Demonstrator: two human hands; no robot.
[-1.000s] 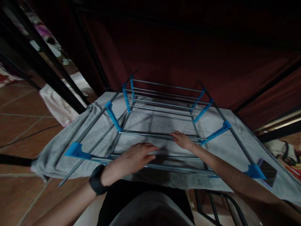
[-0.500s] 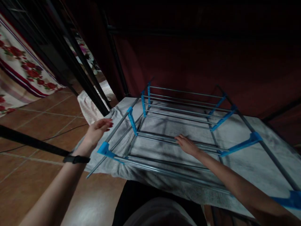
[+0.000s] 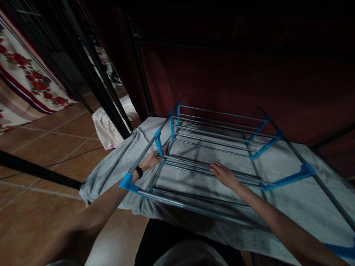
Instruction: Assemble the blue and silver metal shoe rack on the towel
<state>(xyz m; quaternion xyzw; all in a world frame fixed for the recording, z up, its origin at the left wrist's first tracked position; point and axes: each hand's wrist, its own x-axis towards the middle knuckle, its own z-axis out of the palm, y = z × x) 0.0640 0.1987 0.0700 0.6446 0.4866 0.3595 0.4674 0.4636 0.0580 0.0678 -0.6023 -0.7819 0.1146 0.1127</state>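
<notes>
A rack of grey metal tubes point(image 3: 194, 205) with blue plastic brackets lies on a grey blanket point(image 3: 122, 153) in front of me. My left hand point(image 3: 152, 161) reaches in under the rack's left side tube. Its fingers close around the lower end of a blue bracket point(image 3: 159, 146), where the middle shelf's tubes meet it. Over those middle tubes point(image 3: 188, 165) rests my right hand point(image 3: 225, 176), its fingers bent onto them. Part of the left fingertips is hidden behind the bracket.
A dark red curtain point(image 3: 222, 81) hangs behind the rack. Black metal posts point(image 3: 91, 70) stand at the left, near a striped cloth point(image 3: 107, 127) and a flowered cloth point(image 3: 36, 77). A cable crosses the tiled floor point(image 3: 55, 144).
My left hand has moved from outside the rack's left side tube, inward and right, and has taken hold of the blue bracket. The right hand stays on the middle tubes.
</notes>
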